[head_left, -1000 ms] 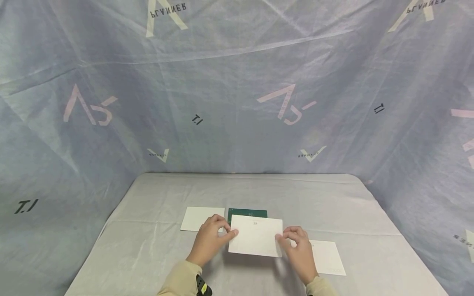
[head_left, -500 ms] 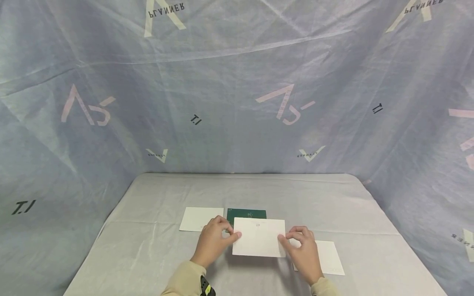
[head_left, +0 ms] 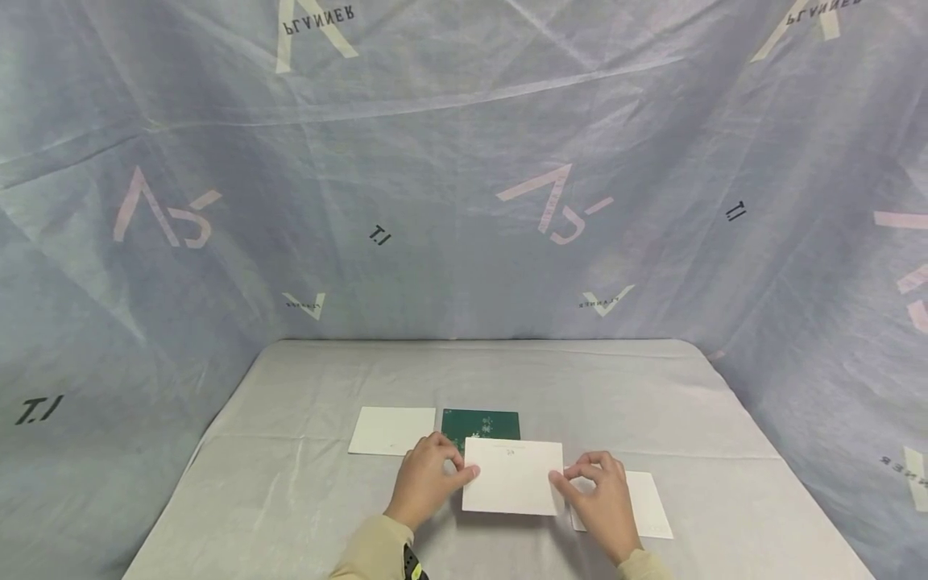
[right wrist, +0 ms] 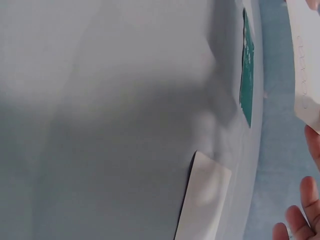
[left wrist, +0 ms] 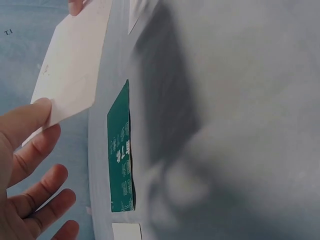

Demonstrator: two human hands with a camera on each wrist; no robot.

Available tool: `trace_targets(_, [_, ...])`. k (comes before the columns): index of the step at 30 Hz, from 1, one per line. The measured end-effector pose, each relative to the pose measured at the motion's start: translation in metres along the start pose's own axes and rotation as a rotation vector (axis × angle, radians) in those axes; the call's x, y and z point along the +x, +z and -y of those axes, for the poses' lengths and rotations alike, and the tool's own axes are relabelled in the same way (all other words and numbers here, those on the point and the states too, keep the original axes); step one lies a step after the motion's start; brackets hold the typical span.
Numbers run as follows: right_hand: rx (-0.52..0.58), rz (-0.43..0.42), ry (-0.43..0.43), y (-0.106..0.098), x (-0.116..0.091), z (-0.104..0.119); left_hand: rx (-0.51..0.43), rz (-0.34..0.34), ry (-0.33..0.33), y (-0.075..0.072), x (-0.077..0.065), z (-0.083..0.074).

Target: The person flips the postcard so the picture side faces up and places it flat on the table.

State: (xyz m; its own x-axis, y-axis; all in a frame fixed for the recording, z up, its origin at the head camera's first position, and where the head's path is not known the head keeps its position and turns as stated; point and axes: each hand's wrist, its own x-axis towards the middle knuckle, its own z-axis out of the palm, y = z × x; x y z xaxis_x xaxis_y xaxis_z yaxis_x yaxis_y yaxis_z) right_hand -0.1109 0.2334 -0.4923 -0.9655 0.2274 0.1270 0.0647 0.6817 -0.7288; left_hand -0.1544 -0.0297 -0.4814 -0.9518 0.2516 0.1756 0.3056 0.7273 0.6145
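Note:
Between my two hands a white card [head_left: 512,477] hangs tilted above the cloth, small dark print near its top edge. My left hand [head_left: 431,477] pinches its left edge between thumb and index finger; the left wrist view shows the other fingers loosely bent beside the card [left wrist: 75,60]. The right edge is pinched by my right hand [head_left: 600,495]. Behind the held card lies a green card [head_left: 481,424] with pale lettering, partly covered in the head view. A white card [head_left: 391,430] lies flat at the left, and another white card [head_left: 648,506] lies partly behind my right hand.
A pale grey cloth [head_left: 290,515] covers the table. Grey-blue fabric [head_left: 449,161] with printed letters hangs behind and at both sides. Shadows of the hands and card fall on the cloth in the left wrist view.
Both hands have shifted slightly right and nearer to me with the held card, so more of the green card shows. The cards on the cloth have kept their places.

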Motion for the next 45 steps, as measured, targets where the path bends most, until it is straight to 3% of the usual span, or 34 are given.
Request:
trace_targets(20, [-0.122, 0.047, -0.001, 0.005, -0.001, -0.013, 0.096, 0.018, -0.001, 0.019, -0.004, -0.001])
trace_targets(45, [-0.248, 0.042, -0.048, 0.012, -0.004, -0.021, 0.199, 0.043, -0.006, 0.034, -0.005, -0.001])
